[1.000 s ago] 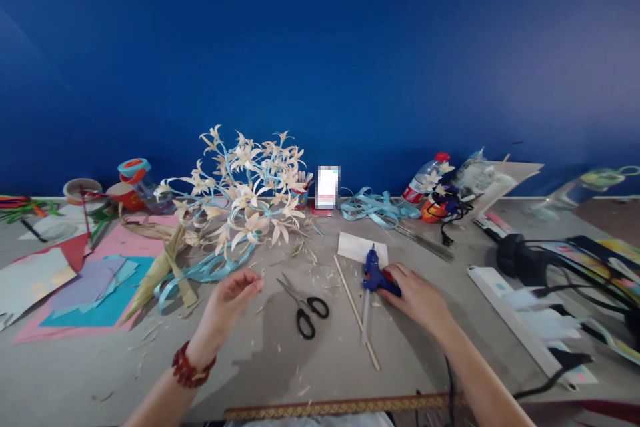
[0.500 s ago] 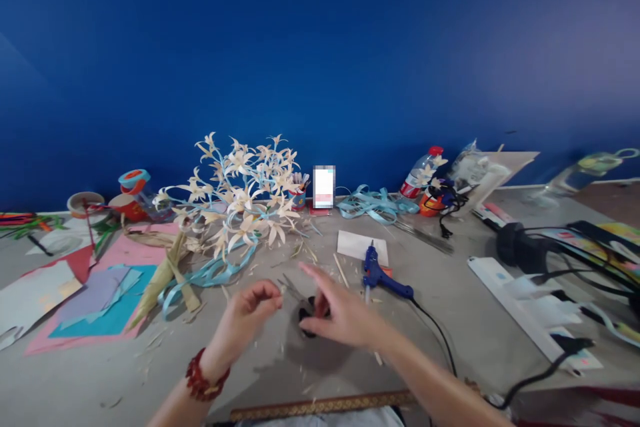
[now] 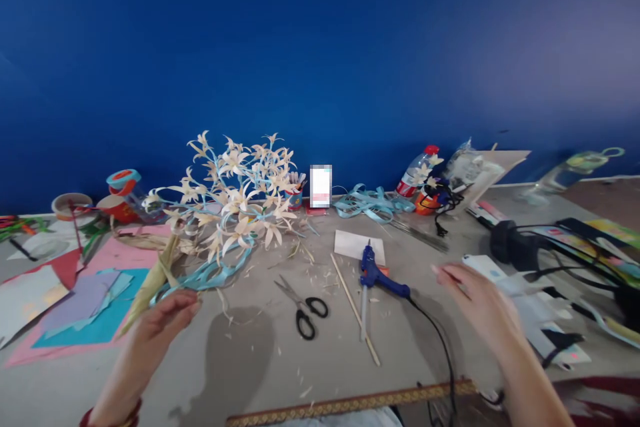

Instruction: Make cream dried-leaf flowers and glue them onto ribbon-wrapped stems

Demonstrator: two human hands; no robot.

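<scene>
My left hand [image 3: 167,320] is raised at the left, thumb and fingers pinched together near the light-blue ribbon; whatever it may hold is too small to make out. At the right, my right hand [image 3: 473,293] hovers between the glue gun and the power strip, its fingers partly curled, nothing visible in it. Black-handled scissors [image 3: 306,312] lie on the table between the hands. Beside them are a thin wooden stick [image 3: 350,297] and a blue glue gun [image 3: 371,272] with a glue stick. Pale flowers on light-blue stems [image 3: 240,197] stand at the back left.
Coloured paper [image 3: 95,307] and dry husks [image 3: 155,273] lie at the left. Toward the back are blue ribbon [image 3: 370,202], a bottle [image 3: 417,172] and thin wires [image 3: 420,235]. A power strip [image 3: 525,313] with cables sits at the right. The glue gun's cord [image 3: 443,337] runs to the front edge.
Both hands have moved apart, the left one leftward and the right one rightward. The scissors, previously partly covered by my right hand, now show fully. The view has shifted slightly.
</scene>
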